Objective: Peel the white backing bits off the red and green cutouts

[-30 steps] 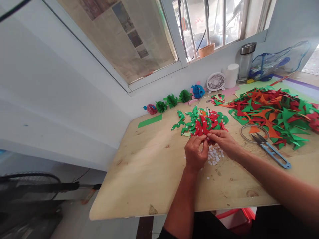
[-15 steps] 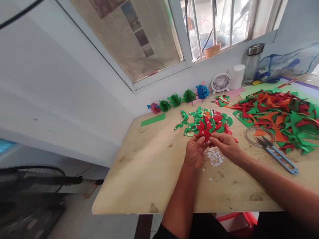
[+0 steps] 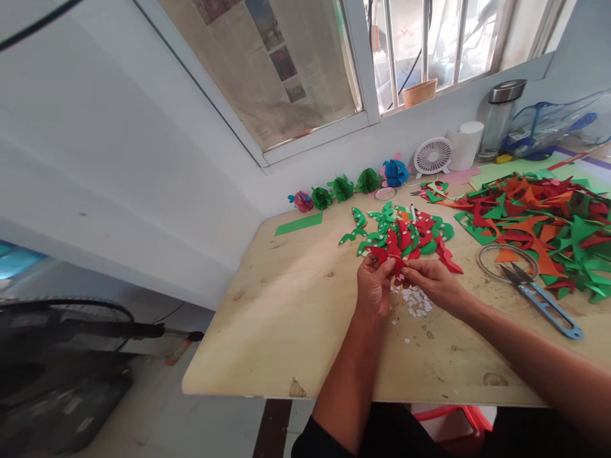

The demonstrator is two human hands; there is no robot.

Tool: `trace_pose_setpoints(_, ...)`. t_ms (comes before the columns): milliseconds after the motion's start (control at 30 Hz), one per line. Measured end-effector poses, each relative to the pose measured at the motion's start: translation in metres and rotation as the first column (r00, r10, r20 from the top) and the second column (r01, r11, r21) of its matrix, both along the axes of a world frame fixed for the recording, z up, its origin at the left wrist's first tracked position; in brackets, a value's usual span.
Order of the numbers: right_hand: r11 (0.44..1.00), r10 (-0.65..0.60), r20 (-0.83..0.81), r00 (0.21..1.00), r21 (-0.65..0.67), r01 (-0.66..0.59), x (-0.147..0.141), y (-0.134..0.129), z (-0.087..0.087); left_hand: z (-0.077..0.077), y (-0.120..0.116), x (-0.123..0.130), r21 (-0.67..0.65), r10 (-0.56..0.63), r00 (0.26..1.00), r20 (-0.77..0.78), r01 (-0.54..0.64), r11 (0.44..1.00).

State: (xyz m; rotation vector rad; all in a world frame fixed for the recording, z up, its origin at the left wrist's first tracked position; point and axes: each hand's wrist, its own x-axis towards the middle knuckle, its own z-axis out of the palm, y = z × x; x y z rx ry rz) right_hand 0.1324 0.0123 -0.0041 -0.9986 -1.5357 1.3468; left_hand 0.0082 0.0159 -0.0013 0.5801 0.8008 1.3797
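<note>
Paper cutout (image 3: 398, 268), red one, is pinched in the left hand (image 3: 373, 286) and right hand (image 3: 432, 278) over the counter (image 3: 286, 318), green-and-red pile (image 3: 414, 236) at its 12 o'clock, white bits (image 3: 415, 298) kinda 5.

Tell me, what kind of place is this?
Probably a papercraft corner, maybe in a home or small workshop; I can't tell which. The wooden table holds a heap of red, green and orange paper offcuts, thread snips and a blue paper ornament.
</note>
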Motion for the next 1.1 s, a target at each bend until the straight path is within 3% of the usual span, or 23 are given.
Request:
trace_pose_setpoints(200, 0.999, 0.005, -0.031, 1.000, -0.033, -0.006, -0.0019, 0.0000, -0.0020, -0.0025, 0.0013, 0.0009, -0.002, 0.046, 0.999, -0.017, -0.046, 0.999)
trace_pose_setpoints(467, 0.999, -0.014, -0.057, 0.998, -0.052, 0.011, 0.0004, 0.0029, -0.0075, 0.0049, -0.0035, 0.0016, 0.074, -0.080, 0.996, -0.037, 0.083, 0.994)
trace_pose_setpoints(667, 0.995, -0.001, -0.072, 0.997, -0.098, -0.006, -0.0013, 0.0024, -0.0064, 0.0041, -0.0038, 0.0042, 0.072, -0.017, 0.995, -0.094, 0.024, 0.997)
trace_pose_setpoints(1100, 0.998, -0.020, -0.032, 0.999, -0.060, 0.018, -0.0022, 0.0004, -0.0030, -0.0009, -0.0003, 0.0045, 0.055, 0.032, 0.995, -0.090, -0.027, 0.998)
